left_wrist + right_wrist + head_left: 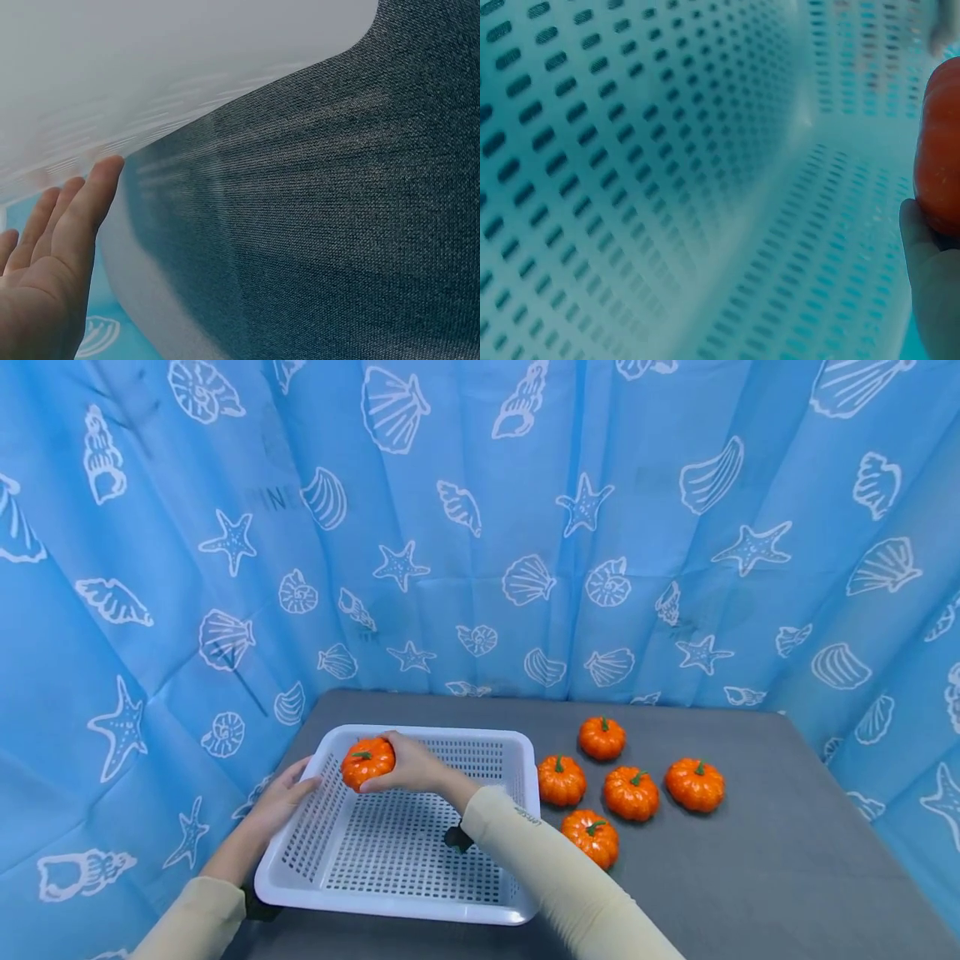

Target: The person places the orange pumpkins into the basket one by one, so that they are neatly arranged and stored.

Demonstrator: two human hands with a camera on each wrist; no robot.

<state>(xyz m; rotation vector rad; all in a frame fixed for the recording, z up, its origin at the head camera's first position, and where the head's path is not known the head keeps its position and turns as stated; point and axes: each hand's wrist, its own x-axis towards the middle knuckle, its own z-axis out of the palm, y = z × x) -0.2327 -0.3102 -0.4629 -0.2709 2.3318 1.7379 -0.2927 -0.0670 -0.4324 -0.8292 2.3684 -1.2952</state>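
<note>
The right hand (412, 765) has its thumb and fingers curled round 1 orange pumpkin (367, 766), gripping it by its sides with the green stem showing, over the left part of the white basket (397, 912). The left hand (279, 802) is loosely spread, its fingers nearly straight, touching the basket at its left rim. The basket rests on the gray table (765, 843). To its right, 5 more pumpkins (632, 793) sit on the table in a loose group, the closest 2 just beside the basket's right side.
</note>
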